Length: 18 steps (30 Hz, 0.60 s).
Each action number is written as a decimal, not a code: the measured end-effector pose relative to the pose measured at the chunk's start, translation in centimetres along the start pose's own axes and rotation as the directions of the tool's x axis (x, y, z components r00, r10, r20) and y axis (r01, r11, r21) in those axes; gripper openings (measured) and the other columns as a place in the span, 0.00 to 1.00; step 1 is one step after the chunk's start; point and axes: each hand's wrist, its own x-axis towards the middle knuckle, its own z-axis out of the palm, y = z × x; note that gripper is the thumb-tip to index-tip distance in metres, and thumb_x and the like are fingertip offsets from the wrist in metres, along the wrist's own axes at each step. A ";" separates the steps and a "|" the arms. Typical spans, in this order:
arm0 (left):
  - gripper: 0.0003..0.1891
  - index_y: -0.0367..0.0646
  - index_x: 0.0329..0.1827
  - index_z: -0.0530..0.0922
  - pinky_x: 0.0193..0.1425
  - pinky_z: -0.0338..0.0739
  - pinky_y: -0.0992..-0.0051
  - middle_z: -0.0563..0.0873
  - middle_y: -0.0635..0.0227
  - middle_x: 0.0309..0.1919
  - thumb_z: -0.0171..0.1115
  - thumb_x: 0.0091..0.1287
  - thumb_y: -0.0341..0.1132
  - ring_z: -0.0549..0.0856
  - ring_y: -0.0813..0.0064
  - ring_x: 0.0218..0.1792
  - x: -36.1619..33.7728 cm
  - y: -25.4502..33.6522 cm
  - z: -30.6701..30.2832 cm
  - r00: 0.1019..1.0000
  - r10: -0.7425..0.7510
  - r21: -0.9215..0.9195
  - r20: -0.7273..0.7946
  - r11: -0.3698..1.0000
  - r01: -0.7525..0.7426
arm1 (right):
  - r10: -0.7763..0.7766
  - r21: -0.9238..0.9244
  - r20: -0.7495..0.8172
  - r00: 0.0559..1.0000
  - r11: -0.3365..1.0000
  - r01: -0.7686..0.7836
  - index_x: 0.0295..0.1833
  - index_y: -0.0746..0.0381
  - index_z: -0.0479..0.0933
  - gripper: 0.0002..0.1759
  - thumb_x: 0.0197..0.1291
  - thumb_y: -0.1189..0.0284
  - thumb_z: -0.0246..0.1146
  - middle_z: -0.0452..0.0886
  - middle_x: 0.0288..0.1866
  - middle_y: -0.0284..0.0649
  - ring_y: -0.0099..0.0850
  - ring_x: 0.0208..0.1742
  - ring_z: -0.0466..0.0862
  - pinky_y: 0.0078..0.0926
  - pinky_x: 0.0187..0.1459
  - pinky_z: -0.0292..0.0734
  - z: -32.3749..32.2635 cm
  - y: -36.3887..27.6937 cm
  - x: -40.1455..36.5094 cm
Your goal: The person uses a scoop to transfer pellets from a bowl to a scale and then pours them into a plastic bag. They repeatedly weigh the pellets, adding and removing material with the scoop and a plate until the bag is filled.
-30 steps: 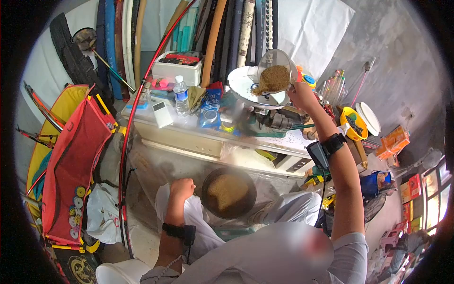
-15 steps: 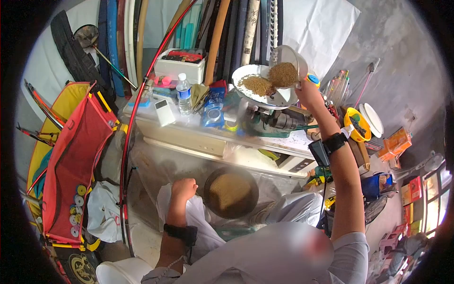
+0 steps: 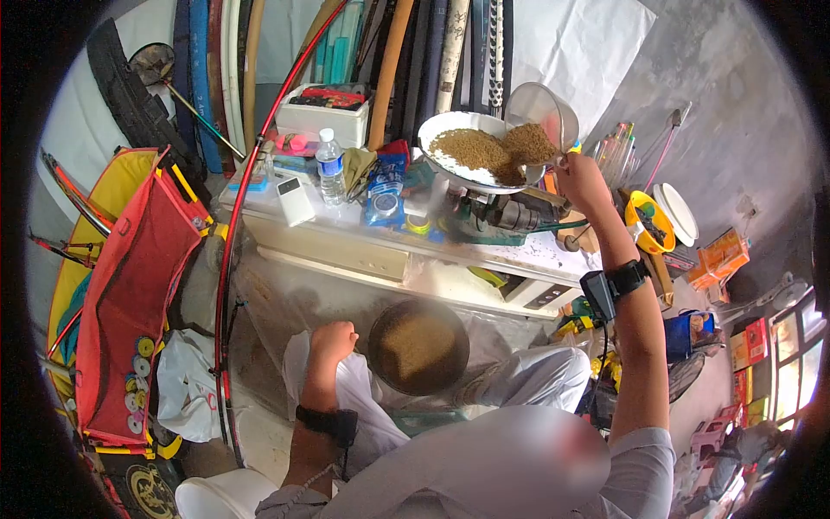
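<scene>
My right hand (image 3: 584, 180) grips a clear plastic jug (image 3: 560, 108), tipped over the right side of a white dish (image 3: 437, 124). Brown granules (image 3: 529, 143) lie at the jug's mouth and run into a brown heap (image 3: 471, 149) spread across the dish. The dish stands on top of a machine (image 3: 506, 214) on the bench. My left hand (image 3: 334, 340) is a closed fist resting on my left knee; nothing shows in it. Just right of that fist, on the floor between my legs, is a dark round pan (image 3: 461, 363) with tan powder (image 3: 419, 346) inside.
On the bench (image 3: 346, 246) are a water bottle (image 3: 330, 169), a white box (image 3: 324, 121), a blue packet (image 3: 385, 186) and a white device (image 3: 295, 201). A red pole (image 3: 232, 259) rises at the left beside a red fabric carrier (image 3: 138, 294). A yellow basin (image 3: 648, 223) stands at right.
More granules cover the dish and fewer are in the jug. The jug and my right hand have shifted slightly right. My left hand stays on the knee.
</scene>
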 end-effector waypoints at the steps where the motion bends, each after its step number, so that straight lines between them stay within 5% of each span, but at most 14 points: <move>1: 0.11 0.44 0.30 0.80 0.40 0.76 0.60 0.84 0.60 0.31 0.58 0.59 0.43 0.83 0.58 0.37 0.0 0.1 -0.3 1.000 -0.006 0.010 0.013 1.000 0.006 | 0.057 0.054 0.009 0.998 0.997 -0.057 0.34 0.72 0.75 0.13 0.53 0.70 0.57 0.78 0.30 0.59 0.54 0.37 0.79 0.44 0.38 0.74 -0.3 -0.1 -0.3; 7: 0.12 0.44 0.30 0.81 0.41 0.75 0.60 0.84 0.61 0.32 0.58 0.59 0.43 0.83 0.59 0.37 0.2 -0.3 0.2 1.000 0.012 0.041 0.025 0.999 -0.013 | -0.108 0.002 -0.053 0.993 0.994 0.109 0.35 0.71 0.75 0.12 0.54 0.71 0.57 0.78 0.28 0.58 0.54 0.36 0.79 0.43 0.38 0.74 -0.5 -1.1 -1.7; 18: 0.10 0.45 0.28 0.80 0.39 0.75 0.60 0.84 0.61 0.30 0.60 0.57 0.43 0.83 0.58 0.35 -0.3 -0.5 0.1 0.999 0.005 0.013 -0.042 1.000 -0.004 | -0.148 -0.052 0.051 0.988 0.987 0.150 0.39 0.70 0.73 0.14 0.56 0.68 0.54 0.79 0.34 0.58 0.53 0.38 0.81 0.47 0.40 0.75 1.2 -4.5 -0.6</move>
